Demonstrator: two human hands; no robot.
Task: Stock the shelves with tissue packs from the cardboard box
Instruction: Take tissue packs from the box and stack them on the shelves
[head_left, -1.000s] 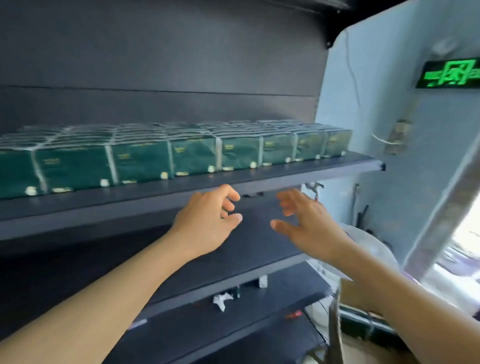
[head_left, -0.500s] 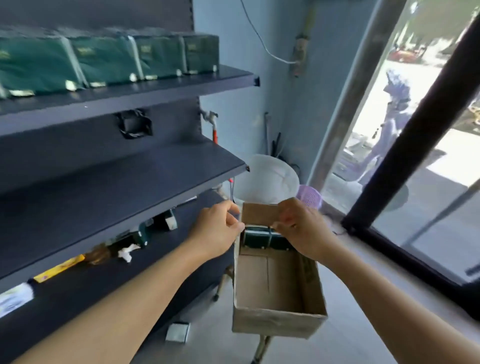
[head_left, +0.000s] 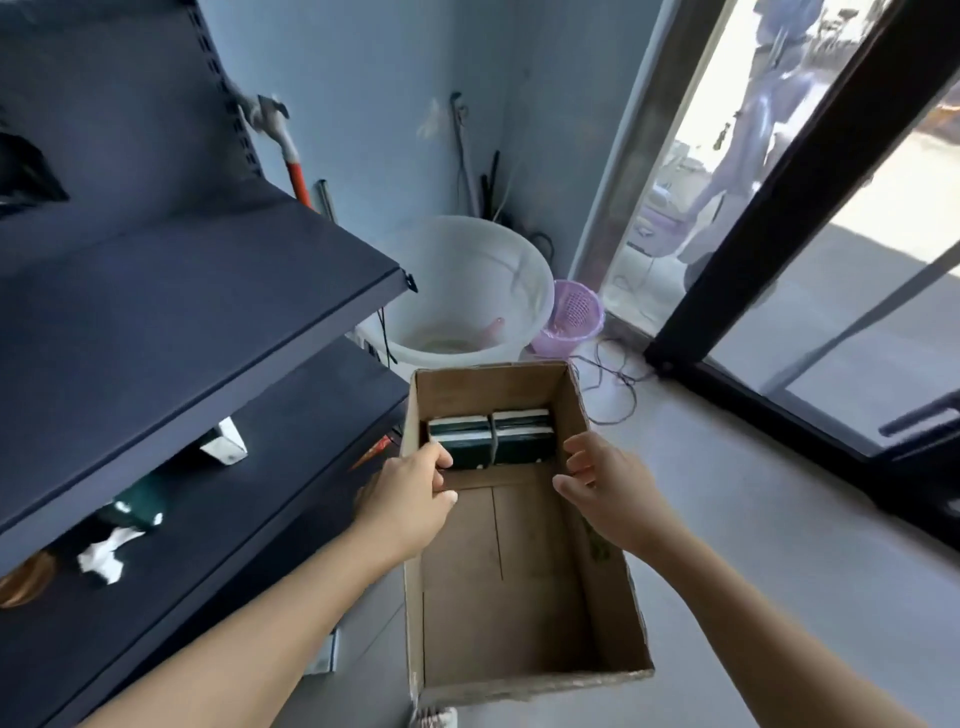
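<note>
An open cardboard box (head_left: 524, 691) stands on the floor beside the dark shelves. Two dark green tissue packs (head_left: 491, 439) lie side by side against its far wall; the box floor in front of them is bare. My left hand (head_left: 410, 499) reaches over the box's left wall, its bent fingertips at the left end of the left pack. My right hand (head_left: 608, 488) hovers over the right side of the box, fingers loosely bent, a little short of the right pack and holding nothing. The middle shelf (head_left: 182, 291) at left carries nothing.
A white bucket (head_left: 467, 280) and a small purple basket (head_left: 571, 317) stand just behind the box. A hammer (head_left: 275, 130) hangs on the shelf upright. The lower shelf holds a green pack (head_left: 137, 504) and crumpled white paper (head_left: 101, 558). A glass door with a black frame (head_left: 779, 182) is at right.
My view swung from the stocked top shelf down to the box. Both hands dropped from the shelf into the box and now sit at the two packs' ends.
</note>
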